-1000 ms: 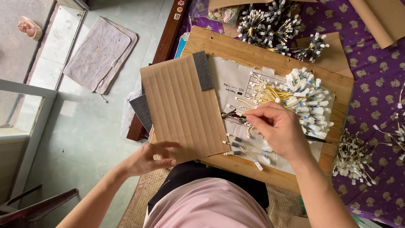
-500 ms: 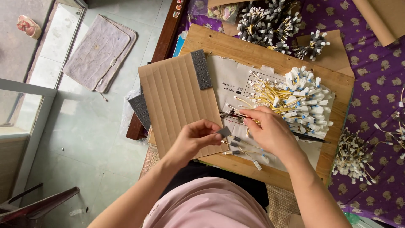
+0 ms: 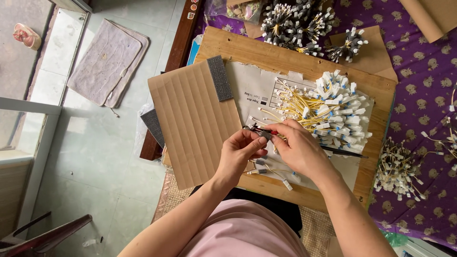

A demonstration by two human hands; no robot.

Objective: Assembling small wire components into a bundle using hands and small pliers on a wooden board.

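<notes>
— Hands first: where are they?
— Both meet over the middle of the wooden board (image 3: 247,50). The left hand (image 3: 240,154) and the right hand (image 3: 297,147) pinch one small grey foam piece (image 3: 265,135) between their fingertips, each grip clenched on it.
— Anything else in the grasp?
— A thin dark tool with a red spot (image 3: 259,128) juts out beside the foam; which hand carries it I cannot quite tell.
— And around them?
— Left of the hands lies a ribbed cardboard sheet (image 3: 190,123) with a grey foam strip (image 3: 220,78) at its top edge. Right of them, a heap of yellow wires with white connectors (image 3: 328,107) sits on white paper (image 3: 254,95). A few loose wires (image 3: 269,169) lie just under the hands.
</notes>
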